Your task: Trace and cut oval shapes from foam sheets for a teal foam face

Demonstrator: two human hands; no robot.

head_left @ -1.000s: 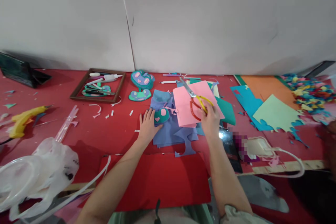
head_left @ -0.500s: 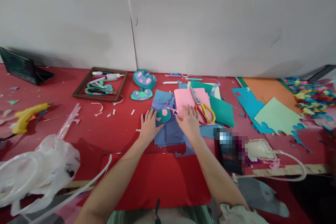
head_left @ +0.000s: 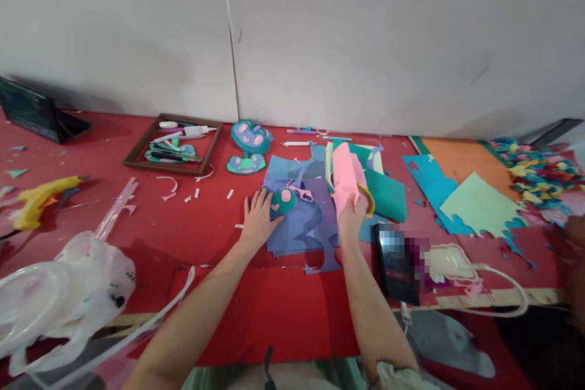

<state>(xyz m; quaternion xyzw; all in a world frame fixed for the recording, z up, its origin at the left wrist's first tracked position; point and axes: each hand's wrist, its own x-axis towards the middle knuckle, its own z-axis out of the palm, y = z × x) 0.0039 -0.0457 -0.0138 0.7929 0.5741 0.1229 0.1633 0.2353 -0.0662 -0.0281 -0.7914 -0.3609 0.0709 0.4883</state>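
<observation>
My left hand (head_left: 258, 219) lies flat on the blue felt, fingers spread, against a green felt cutout (head_left: 284, 200) with a pink heart and pink oval. The fingers of my right hand (head_left: 351, 217) are closed on a folded pink felt sheet (head_left: 346, 177), which is partly raised. Behind that sheet shows the yellow handle of the scissors (head_left: 370, 200); their blades are hidden. Under both hands spread blue-violet felt sheets (head_left: 292, 236) with cut-out gaps. A small pink scrap (head_left: 301, 193) rests on them beside the cutout.
Felt butterfly-like pieces (head_left: 250, 138) and a brown tray (head_left: 132, 164) of pens stand behind. At left are a yellow glue gun (head_left: 43, 198) and a plastic bag (head_left: 98, 277). On the right lie green felt (head_left: 388, 195), a phone (head_left: 395, 280) and a heap of scraps (head_left: 534, 170).
My right hand has moved right and gripped the pink felt sheet, lifting and folding it. The blue felt beneath is uncovered and the scissors are now mostly hidden. My left hand stays put.
</observation>
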